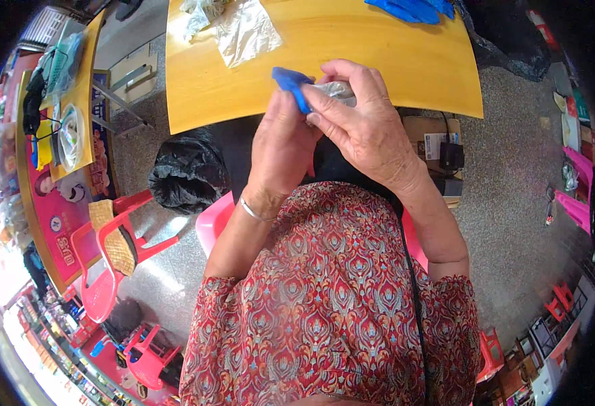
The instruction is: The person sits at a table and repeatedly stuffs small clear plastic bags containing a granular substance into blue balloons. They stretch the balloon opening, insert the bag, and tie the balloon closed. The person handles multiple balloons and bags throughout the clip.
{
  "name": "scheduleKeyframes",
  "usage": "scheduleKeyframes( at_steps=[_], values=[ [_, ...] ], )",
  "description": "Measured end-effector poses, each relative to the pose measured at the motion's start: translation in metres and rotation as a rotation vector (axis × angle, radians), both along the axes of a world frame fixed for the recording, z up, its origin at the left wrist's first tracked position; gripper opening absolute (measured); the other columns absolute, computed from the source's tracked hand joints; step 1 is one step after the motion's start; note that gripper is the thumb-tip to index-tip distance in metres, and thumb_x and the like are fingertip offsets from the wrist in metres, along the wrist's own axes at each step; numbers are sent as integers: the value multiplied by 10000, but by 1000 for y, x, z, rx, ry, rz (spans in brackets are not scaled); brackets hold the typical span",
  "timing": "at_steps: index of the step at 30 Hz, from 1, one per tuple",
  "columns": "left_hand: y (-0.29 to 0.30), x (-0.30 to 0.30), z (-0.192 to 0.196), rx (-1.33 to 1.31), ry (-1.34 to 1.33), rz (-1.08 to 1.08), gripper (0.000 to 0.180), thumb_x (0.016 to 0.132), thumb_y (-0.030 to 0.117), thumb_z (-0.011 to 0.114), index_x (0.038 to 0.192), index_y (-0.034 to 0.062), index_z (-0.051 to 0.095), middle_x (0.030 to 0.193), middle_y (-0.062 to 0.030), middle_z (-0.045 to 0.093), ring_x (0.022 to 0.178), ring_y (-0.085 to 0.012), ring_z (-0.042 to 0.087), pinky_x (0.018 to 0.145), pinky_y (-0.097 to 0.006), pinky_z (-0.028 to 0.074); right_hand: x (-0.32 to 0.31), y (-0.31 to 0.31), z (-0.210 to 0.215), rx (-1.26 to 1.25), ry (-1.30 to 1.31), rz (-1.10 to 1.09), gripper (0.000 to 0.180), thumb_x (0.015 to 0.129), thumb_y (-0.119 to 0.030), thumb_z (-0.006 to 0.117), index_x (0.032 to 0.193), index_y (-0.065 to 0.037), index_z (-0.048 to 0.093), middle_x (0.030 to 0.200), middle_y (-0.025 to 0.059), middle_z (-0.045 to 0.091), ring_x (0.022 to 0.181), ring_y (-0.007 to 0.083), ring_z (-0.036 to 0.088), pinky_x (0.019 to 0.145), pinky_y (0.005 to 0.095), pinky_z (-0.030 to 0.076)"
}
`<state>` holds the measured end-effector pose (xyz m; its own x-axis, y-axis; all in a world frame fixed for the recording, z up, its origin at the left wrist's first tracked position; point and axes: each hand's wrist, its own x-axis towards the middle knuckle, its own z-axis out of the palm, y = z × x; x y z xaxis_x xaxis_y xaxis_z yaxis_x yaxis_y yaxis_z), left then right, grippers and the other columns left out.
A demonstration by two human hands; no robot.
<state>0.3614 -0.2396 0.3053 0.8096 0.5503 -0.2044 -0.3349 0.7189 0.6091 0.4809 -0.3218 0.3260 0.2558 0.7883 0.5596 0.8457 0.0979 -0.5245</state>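
Over the near edge of the yellow table [338,40], my two hands meet around a small piece of soft blue material [289,79]; whether it is plastic or cloth I cannot tell. My left hand [279,149], with a bracelet at the wrist, pinches it between thumb and fingers. Closed too, my right hand [373,128] has its thumb and index finger at the blue piece. A crumpled, see-through plastic bag [338,90] is tucked in the right hand's fingers. Farther back on the table lie a flattened see-through bag [247,34] and a pile of similar blue pieces [412,9].
A black plastic bag [188,172] stands open below the table's near left edge, and another black bag [514,57] hangs at its far right. Red plastic chairs [105,284] are at left. A cardboard box [433,128] sits under the table to the right.
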Motion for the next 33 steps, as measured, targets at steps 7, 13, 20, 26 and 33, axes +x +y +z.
scheduleKeyframes(
  at_steps=[7,13,20,26,33],
  values=[
    [-8,-1,-5,91,95,-40,424,991,349,433,1286,45,430,1219,-107,536,1137,-205,522,990,-368,411,-1,-3,-10,-81,320,46,296,829,-163,656,1079,-5,645,995,136,539,933,277,542,828,338,446],
    [-13,-5,-18,67,127,-85,395,979,373,446,1188,42,495,1062,-76,596,951,-181,596,632,-287,526,10,-6,-18,-162,874,199,268,881,-118,591,1109,12,642,864,99,558,836,167,557,757,268,440],
    [-15,-11,-13,292,330,-157,371,983,365,451,1130,33,526,890,-24,594,745,-99,565,509,-230,464,4,-8,-19,-97,532,20,253,817,-84,663,1064,-29,666,834,71,571,740,163,577,676,283,477],
    [-17,-15,-1,445,376,-222,343,992,337,446,1082,28,566,834,3,567,672,-61,479,548,-218,433,10,-11,-13,-217,864,37,443,777,-84,691,1203,-53,574,914,89,609,825,168,609,743,288,499],
    [-14,-15,-7,713,449,-280,349,994,324,451,1131,23,560,900,-16,619,712,-54,525,547,-190,407,20,-6,-27,-188,688,106,227,768,-87,684,977,-5,653,884,85,623,800,188,627,735,288,505]
  ],
)
